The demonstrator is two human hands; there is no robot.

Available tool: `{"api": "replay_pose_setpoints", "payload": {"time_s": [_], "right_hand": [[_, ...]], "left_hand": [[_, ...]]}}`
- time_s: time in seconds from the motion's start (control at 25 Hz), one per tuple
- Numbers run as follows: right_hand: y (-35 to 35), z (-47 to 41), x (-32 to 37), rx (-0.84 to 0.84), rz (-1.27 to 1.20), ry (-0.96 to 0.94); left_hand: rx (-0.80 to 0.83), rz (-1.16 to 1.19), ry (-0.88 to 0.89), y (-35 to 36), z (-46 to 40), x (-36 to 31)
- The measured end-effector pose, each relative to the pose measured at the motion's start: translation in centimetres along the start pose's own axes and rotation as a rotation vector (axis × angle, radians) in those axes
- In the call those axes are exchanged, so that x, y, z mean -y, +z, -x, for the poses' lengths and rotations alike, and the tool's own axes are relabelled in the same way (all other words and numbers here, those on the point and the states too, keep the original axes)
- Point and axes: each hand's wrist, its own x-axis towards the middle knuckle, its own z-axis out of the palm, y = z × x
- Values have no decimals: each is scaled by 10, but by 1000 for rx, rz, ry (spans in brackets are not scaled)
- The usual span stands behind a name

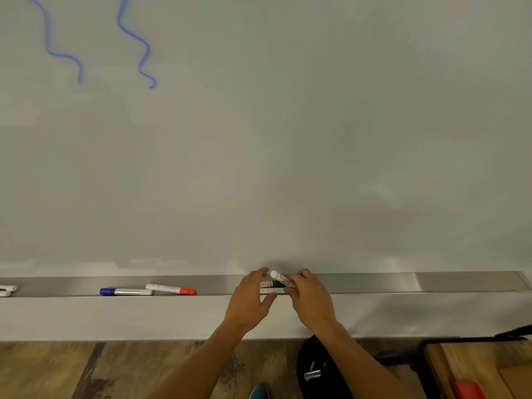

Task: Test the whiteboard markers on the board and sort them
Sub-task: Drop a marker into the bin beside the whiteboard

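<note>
— What do we have at the tray?

— Our right hand (309,300) pinches a white-barrelled marker (281,279) with red print, its pale end tilted up toward the whiteboard (288,154). Our left hand (250,298) is loosely curled beside it, fingers at the green marker (273,284) and another white marker (272,290) lying in the metal tray (374,283); we cannot tell whether it grips either.

— And the others?

— A blue-capped marker (125,291) and a red-capped marker (171,289) lie touching, well to the left; more marker ends (7,290) show at the frame edge. Two blue squiggles (138,41) mark the board.

— What could go wrong?

— We judge the crowded cluster the risk: lifting one marker could nudge its neighbours over the tray lip onto the wooden floor (57,370). Tested and untested markers may also get mixed.
</note>
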Motion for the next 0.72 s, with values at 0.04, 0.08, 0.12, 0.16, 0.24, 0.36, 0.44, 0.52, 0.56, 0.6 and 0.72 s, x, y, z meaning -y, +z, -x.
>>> {"api": "replay_pose_setpoints", "payload": {"time_s": [0.04, 0.08, 0.12, 0.16, 0.24, 0.36, 0.44, 0.52, 0.56, 0.6, 0.72], "right_hand": [[-4, 4, 6, -16, -147, 43], [-10, 8, 12, -39, -316, 100], [-17, 12, 18, -66, -498, 175], [-25, 16, 25, -82, -687, 263], [-38, 25, 35, -96, -974, 401], [-48, 39, 42, -112, -1094, 442], [-51, 47, 46, -86, -1196, 455], [-53, 56, 52, -32, -1299, 438], [-53, 59, 54, -11, -1324, 423], [-53, 62, 56, 2, -1340, 410], [-54, 69, 60, 10, -1367, 403]], "left_hand": [[16, -11, 25, -1, 2, -3], [30, -33, 45, -2, 5, -7], [32, -58, 61, -3, 9, -11], [26, -76, 66, -4, 12, -15], [-13, -84, 64, -7, 19, -22], [-83, -113, 90, -11, 30, -32], [-103, -134, 110, -14, 38, -38], [-125, -159, 131, -20, 47, -45], [-137, -176, 134, -23, 50, -47], [-145, -189, 132, -26, 54, -49], [-144, -217, 128, -32, 63, -52]]}}
